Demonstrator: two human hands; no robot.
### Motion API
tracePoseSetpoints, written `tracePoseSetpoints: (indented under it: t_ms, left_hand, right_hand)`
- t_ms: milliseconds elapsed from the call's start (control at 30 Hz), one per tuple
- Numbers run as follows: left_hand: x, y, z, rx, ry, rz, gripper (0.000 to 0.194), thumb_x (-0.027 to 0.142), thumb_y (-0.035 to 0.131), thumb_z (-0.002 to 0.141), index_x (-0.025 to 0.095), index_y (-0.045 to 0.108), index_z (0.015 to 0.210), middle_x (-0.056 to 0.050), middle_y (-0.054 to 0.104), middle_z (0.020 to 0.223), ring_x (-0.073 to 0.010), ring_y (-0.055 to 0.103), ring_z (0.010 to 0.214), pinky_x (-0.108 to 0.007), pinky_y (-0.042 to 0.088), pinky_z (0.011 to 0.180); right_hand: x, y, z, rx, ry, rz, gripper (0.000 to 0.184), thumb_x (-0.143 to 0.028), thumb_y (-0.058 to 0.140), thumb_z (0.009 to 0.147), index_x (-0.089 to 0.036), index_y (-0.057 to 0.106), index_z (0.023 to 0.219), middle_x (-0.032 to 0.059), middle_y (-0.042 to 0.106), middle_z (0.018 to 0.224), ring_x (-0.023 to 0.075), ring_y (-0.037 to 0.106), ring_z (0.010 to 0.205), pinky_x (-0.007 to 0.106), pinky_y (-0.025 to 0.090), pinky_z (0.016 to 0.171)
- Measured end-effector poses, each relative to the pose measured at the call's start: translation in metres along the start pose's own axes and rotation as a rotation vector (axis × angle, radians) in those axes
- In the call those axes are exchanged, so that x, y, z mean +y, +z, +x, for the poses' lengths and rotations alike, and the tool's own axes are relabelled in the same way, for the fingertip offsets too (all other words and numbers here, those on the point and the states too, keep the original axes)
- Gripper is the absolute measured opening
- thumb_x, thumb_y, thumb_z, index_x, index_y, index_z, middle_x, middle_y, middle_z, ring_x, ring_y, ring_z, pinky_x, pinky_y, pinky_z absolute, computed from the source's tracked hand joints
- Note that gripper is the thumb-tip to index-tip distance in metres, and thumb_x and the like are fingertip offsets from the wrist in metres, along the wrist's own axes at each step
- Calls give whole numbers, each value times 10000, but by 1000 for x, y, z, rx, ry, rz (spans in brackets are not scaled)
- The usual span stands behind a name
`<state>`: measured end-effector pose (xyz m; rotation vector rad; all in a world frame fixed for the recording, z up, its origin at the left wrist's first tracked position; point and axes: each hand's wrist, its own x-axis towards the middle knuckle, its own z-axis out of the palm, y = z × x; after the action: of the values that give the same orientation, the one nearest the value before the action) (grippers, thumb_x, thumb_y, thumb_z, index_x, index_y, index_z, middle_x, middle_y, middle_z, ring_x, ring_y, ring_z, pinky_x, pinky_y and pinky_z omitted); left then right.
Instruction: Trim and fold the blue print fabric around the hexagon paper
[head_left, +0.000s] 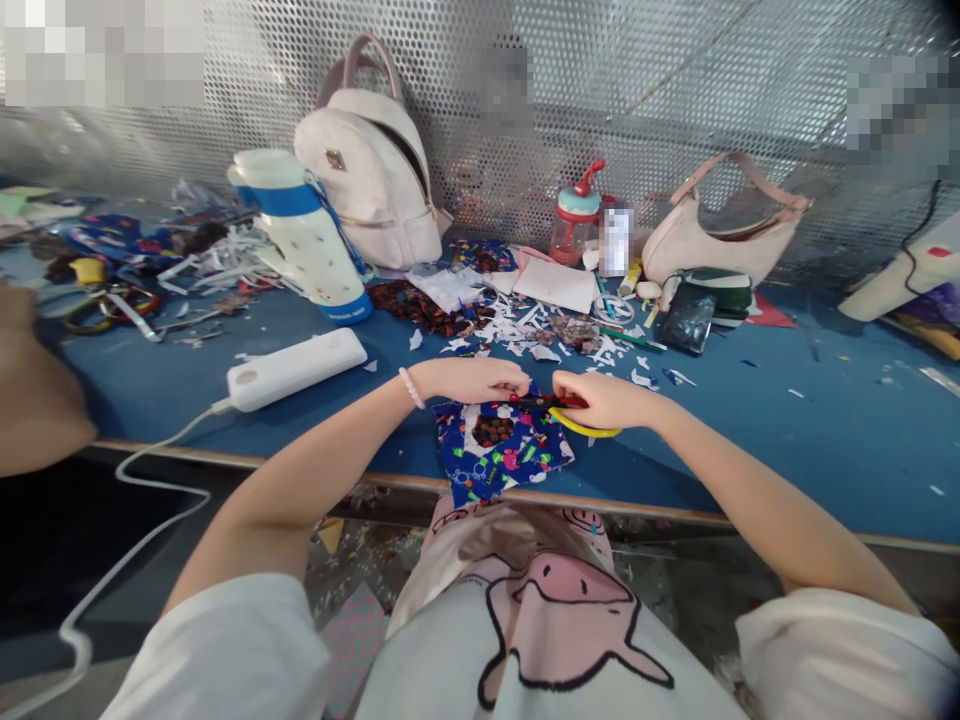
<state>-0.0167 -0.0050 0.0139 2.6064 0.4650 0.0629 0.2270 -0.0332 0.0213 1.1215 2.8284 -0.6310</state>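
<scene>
My right hand is closed on the handles of a pair of scissors, one loop yellow and a bit of red showing. The dark blades point left toward my left hand, whose fingers are pinched at the upper edge of a blue printed cloth. A hole or patch in this cloth shows dark brown scraps. It hangs partly over the front edge of the table. Exactly where the blades meet the cloth is hidden by my fingers.
White and brown scraps litter the blue table beyond my hands. A white power bank with a cable lies left, near a white and blue bottle. Backpack, red-lidded cup and pink handbag stand behind. Someone's arm is far left.
</scene>
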Motion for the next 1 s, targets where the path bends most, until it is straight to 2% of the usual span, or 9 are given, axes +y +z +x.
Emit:
tracePoseSetpoints:
  t_ms: [233,1000]
  left_hand:
    - [0,-2,-1,-3,2,-15,129,154,393,912,176,501,846,-30,526,846,-142,478,769,-228,369,715]
    - [-1,-1,-1,-16,22,-20,121,139,393,919,176,488,853,-26,513,857,-135,479,765,-220,367,721]
  right_hand:
    - [2,-1,6,-17,-31,12,233,-419,483,860,-240,344,806,-52,437,574,122,363,500,256,240,508]
    - [-2,2,1,1,14,-33,213,-362,478,850,-235,318,791,-39,436,582,127,361,514,263,220,525]
